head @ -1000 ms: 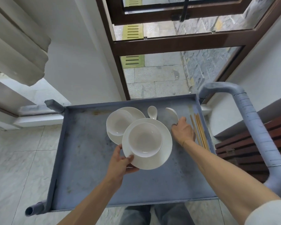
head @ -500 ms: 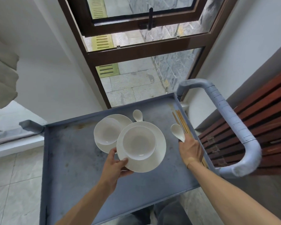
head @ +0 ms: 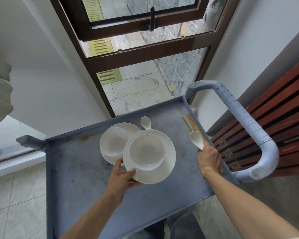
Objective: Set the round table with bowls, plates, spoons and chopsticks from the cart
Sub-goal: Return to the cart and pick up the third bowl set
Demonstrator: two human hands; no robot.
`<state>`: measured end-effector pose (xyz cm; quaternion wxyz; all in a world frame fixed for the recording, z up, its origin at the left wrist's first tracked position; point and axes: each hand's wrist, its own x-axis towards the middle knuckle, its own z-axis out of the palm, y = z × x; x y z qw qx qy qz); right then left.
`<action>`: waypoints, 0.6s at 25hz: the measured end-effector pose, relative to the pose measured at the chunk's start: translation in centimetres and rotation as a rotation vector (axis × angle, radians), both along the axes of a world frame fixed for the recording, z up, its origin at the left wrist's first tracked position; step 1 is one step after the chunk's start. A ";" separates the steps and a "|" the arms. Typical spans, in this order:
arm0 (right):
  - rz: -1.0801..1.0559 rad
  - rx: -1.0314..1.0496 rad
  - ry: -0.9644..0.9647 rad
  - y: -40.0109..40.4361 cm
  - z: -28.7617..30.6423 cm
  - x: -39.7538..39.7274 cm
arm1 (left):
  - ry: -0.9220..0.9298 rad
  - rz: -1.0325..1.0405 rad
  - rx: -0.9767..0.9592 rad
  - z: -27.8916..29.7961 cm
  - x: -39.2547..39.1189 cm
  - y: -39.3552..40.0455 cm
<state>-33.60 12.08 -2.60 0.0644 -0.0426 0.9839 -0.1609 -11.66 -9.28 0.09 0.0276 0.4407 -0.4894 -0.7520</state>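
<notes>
Now left hand point(head: 121, 176) gripping plate point(head: 164, 171), right hand point(head: 208, 157) pinching spoon point(head: 196, 139), bowl-end pointing away

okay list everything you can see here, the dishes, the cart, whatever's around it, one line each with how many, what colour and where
plates: two, white; one held up over the cart, one lying on the cart behind it
bowls: two, white, one on each plate; other
spoons: two, white; one in the right hand, one on the cart beyond the plates
chopsticks: wooden, count unclear, along the cart's right edge
cart: one, grey-blue, with a taped handle
window: one, brown frame, beyond the cart
slatted panel: one, red-brown, right
left hand: grips the near plate's rim
right hand: holds a spoon
</notes>
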 end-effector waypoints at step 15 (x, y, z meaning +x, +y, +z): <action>0.129 0.253 -0.114 -1.6 0.7 -3.1 | 0.001 -0.016 0.000 0.5 -0.5 0.2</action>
